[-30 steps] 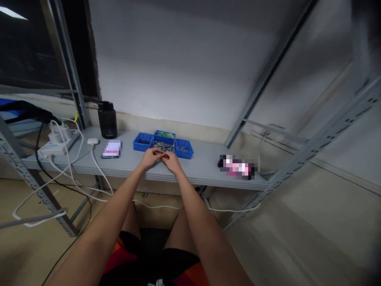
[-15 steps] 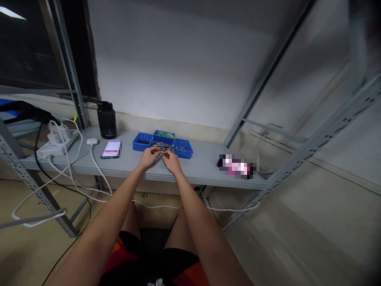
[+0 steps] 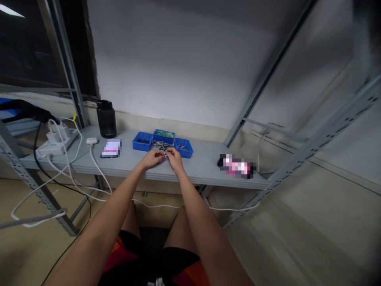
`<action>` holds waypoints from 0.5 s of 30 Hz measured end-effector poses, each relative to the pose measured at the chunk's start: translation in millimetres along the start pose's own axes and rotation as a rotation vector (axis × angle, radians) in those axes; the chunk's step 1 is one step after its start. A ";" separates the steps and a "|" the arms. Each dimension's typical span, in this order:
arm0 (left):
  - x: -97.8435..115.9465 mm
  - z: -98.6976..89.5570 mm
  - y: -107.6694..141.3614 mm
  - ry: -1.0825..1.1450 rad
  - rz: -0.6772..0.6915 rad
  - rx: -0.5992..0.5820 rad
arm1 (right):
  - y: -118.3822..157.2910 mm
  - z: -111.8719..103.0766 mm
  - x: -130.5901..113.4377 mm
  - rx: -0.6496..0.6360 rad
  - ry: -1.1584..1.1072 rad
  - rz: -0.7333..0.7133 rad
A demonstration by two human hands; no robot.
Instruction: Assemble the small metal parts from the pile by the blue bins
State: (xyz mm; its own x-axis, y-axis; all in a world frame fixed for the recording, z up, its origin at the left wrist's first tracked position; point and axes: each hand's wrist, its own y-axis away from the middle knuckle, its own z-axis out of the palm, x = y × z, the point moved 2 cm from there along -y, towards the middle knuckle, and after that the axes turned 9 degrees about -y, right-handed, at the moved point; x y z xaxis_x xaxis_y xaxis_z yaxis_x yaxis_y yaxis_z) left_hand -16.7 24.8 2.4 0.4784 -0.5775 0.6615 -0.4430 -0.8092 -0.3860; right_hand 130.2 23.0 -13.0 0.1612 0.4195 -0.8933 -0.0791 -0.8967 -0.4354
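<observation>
Both hands meet just in front of a pile of small metal pieces (image 3: 162, 145) on the grey shelf. My left hand (image 3: 152, 159) is closed in a pinch, its fingertips almost touching those of my right hand (image 3: 174, 158), which pinches too. Whatever lies between the fingertips is too small to name. Behind the hands, blue bins surround the pile: a left bin (image 3: 138, 145) with dark small parts, a back bin (image 3: 164, 139) with something green inside, and a right bin (image 3: 187, 153) with a few thin metal pieces.
A dark bottle (image 3: 106, 121), a phone (image 3: 110, 148) and a white charger (image 3: 92, 141) stand left of the bins. Farther left is a power strip (image 3: 56, 147) with trailing cables. A dark, blurred-out object (image 3: 236, 166) lies at right, near the shelf's metal upright (image 3: 285, 171).
Both hands have shifted slightly to the right and toward me, uncovering more of the metal pile. They remain close together and pinched.
</observation>
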 end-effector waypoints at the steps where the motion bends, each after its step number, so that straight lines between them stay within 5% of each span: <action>1: 0.3 0.7 0.6 -0.008 0.001 0.006 | 0.1 -0.2 0.0 0.000 0.008 0.000; 5: 2.7 -1.7 1.8 -0.086 -0.055 0.203 | 0.6 -1.7 -2.6 0.055 0.121 -0.035; 9: 5.2 -21.2 -4.4 -0.276 -0.198 0.487 | 2.2 0.0 -4.7 0.123 0.464 -0.017; 15: -3.5 -62.1 -17.8 -0.539 -0.473 0.588 | 9.0 15.0 -7.5 -0.146 0.875 0.053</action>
State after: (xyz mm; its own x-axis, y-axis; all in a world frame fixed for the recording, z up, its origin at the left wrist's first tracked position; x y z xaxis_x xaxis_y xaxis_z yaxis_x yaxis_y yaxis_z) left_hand -57.5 48.0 46.9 0.8645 -0.0264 0.5020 0.2735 -0.8132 -0.5137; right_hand 113.5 13.9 -11.8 0.8595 0.1724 -0.4813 0.0085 -0.9461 -0.3237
